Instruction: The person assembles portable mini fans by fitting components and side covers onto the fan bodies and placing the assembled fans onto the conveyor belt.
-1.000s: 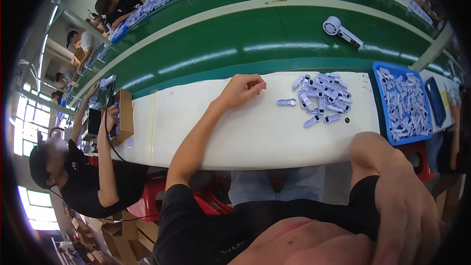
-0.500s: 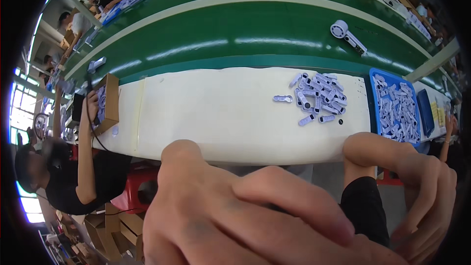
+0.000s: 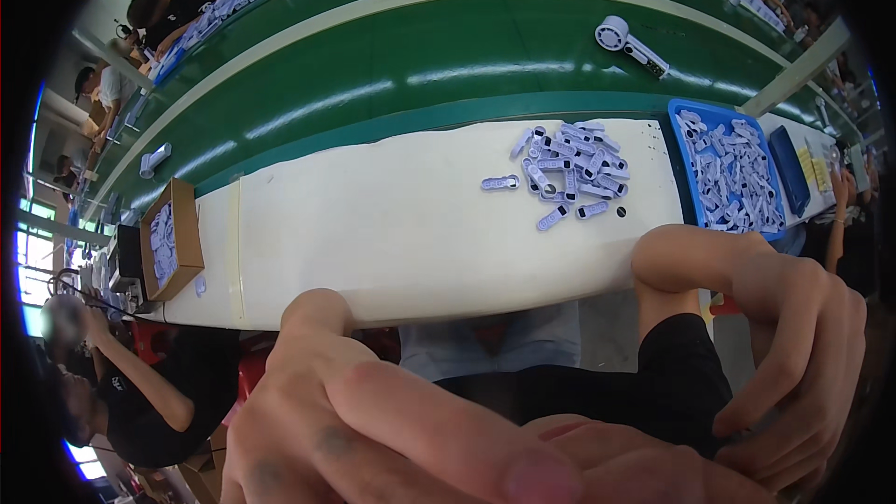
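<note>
Both my hands are raised close to the camera, in front of the white work surface (image 3: 420, 215). My left hand (image 3: 373, 420) fills the lower middle, its index finger stretched toward the right and nothing seen in it. My right hand (image 3: 793, 364) is at the lower right, fingers bent and close together; whatever they hold, if anything, is hidden. Neither hand touches the parts on the table. Beyond them, a pile of pale lavender elongated parts with dark ends (image 3: 579, 163) lies on the right half of the surface. One similar part (image 3: 499, 183) lies just left of it.
A blue tray (image 3: 686, 168) of similar parts stands right of the pile. A cardboard box (image 3: 189, 243) with lavender parts is at the left end. On the green conveyor (image 3: 420, 47) lies a handheld fan (image 3: 630, 45). A co-worker (image 3: 149, 401) sits at the left.
The view has shifted, so the table appears farther left. My left index finger reaches lower across the picture. The co-worker's hand has left the cardboard box and is now near their head.
</note>
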`<action>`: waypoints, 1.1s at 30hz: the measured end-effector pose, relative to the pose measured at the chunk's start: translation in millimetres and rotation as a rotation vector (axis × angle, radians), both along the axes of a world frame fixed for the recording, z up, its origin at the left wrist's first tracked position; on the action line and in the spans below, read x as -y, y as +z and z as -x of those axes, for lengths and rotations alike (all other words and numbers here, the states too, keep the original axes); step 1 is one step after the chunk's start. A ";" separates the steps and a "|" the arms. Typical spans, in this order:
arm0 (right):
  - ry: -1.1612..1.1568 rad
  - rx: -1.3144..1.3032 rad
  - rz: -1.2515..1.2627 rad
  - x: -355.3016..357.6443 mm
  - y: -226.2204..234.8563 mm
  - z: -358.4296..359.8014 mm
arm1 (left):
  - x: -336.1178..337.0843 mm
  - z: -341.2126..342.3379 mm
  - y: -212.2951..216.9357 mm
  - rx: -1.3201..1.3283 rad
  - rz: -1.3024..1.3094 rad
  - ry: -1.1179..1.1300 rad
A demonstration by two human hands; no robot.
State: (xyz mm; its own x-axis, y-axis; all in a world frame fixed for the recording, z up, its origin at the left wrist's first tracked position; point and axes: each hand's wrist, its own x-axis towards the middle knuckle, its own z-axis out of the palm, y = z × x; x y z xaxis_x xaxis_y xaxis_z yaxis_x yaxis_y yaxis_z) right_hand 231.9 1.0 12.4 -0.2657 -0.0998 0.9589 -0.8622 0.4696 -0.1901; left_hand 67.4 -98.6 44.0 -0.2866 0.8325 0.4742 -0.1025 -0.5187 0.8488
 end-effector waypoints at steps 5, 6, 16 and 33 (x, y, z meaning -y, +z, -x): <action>0.008 0.083 -0.058 -1.7 6.3 -27.1 | 0.6 0.8 4.2 -0.016 -0.013 0.027; 0.008 0.084 -0.063 1.9 9.0 -27.9 | -4.5 5.4 -2.0 -0.027 -0.135 -0.077; 0.135 0.070 -0.031 -9.7 0.4 -8.3 | -19.1 39.2 -23.1 0.028 -0.169 -0.180; -0.077 0.225 0.014 28.7 17.0 -63.8 | -53.4 43.5 -28.0 0.090 -0.174 -0.593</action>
State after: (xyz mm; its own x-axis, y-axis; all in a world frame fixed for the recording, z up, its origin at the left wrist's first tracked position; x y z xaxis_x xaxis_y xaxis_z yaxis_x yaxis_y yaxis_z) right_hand 295.8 -27.7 29.4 -0.4791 -0.0575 0.8759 -0.7589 0.5285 -0.3804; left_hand 23.9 -45.2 16.0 0.1555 0.7748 0.6128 -0.4829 -0.4815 0.7314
